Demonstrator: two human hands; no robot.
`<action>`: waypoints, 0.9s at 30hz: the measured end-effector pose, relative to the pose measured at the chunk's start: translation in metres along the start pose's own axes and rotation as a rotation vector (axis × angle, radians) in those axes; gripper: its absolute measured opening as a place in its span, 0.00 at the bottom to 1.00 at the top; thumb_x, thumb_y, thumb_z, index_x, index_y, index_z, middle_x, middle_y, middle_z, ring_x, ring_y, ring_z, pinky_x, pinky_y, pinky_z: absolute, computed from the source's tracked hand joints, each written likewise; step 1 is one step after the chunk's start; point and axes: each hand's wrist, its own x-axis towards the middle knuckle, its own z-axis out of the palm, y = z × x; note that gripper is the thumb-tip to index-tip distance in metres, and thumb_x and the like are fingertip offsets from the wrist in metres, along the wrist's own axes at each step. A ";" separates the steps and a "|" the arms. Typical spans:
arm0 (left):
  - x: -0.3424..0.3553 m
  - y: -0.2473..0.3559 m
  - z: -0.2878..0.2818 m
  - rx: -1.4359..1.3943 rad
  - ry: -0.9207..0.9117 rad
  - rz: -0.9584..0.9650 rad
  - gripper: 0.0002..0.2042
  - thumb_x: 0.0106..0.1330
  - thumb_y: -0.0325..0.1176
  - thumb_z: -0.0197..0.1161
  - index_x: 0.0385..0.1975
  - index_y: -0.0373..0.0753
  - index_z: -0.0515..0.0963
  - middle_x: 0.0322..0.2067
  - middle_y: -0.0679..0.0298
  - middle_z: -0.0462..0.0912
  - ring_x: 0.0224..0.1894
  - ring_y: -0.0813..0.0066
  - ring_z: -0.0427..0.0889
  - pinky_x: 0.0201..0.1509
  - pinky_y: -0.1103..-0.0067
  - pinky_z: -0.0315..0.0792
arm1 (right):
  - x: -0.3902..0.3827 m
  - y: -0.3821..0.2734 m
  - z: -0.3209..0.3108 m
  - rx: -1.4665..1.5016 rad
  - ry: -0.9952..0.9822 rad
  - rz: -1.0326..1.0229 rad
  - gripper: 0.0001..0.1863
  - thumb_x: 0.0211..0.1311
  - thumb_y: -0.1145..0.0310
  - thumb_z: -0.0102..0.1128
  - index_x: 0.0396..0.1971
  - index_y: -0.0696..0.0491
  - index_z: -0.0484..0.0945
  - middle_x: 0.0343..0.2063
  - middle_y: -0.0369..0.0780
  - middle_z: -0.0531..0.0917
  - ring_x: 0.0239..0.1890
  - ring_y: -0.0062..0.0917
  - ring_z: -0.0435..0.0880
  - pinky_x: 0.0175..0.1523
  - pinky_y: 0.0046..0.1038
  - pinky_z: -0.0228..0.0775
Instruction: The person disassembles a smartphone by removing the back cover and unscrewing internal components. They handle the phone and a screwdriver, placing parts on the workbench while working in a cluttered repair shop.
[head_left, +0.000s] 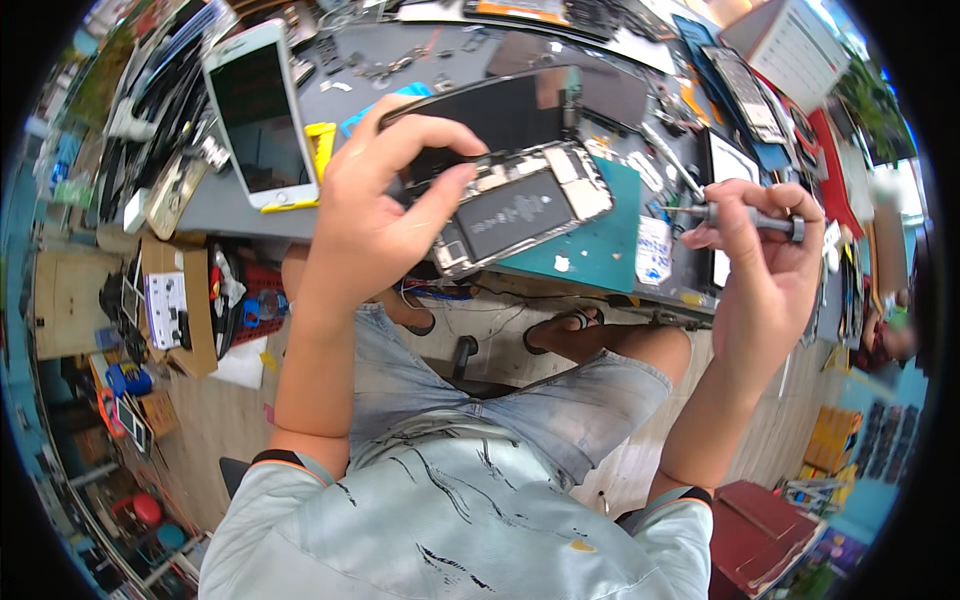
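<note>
My left hand [385, 195] is closed at the left end of an opened smartphone, thumb and index fingertip almost together where its two halves meet. The phone body [520, 210] faces up with its black battery and metal parts exposed. Behind it the dark screen half [500, 115] is raised at an angle; some of my left fingers are hidden behind it. In my right hand [765, 230] is a grey screwdriver [760, 222], gripped between thumb and fingers. Its thin tip points left toward the phone, apart from it. A green mat [610, 240] lies underneath.
A white phone [260, 115] rests on a yellow holder [320, 150] at left. Small parts [390, 65] are scattered across the far grey table. Several phone parts [150, 110] are piled far left. At right are an opened phone [745, 90] and a desk calendar [790, 45].
</note>
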 end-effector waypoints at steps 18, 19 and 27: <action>-0.004 -0.003 0.004 -0.080 0.057 -0.016 0.12 0.57 0.19 0.79 0.40 0.39 0.89 0.41 0.65 0.90 0.52 0.60 0.85 0.52 0.70 0.81 | -0.005 0.025 0.097 -0.004 -0.183 0.173 0.26 0.69 0.84 0.77 0.56 0.57 0.68 0.46 0.50 0.90 0.45 0.26 0.91 0.49 0.28 0.91; -0.004 -0.003 0.004 -0.078 0.054 -0.023 0.12 0.58 0.20 0.79 0.40 0.39 0.89 0.41 0.66 0.91 0.53 0.60 0.85 0.53 0.69 0.80 | -0.005 0.025 0.097 0.001 -0.189 0.177 0.26 0.69 0.84 0.77 0.56 0.56 0.68 0.46 0.50 0.90 0.45 0.26 0.91 0.49 0.28 0.91; -0.005 -0.009 0.005 -0.069 0.042 0.018 0.12 0.61 0.22 0.76 0.43 0.42 0.87 0.47 0.58 0.86 0.51 0.51 0.87 0.53 0.64 0.83 | -0.005 0.027 0.098 -0.037 -0.217 0.175 0.27 0.69 0.85 0.76 0.57 0.56 0.67 0.48 0.51 0.90 0.46 0.26 0.91 0.50 0.28 0.91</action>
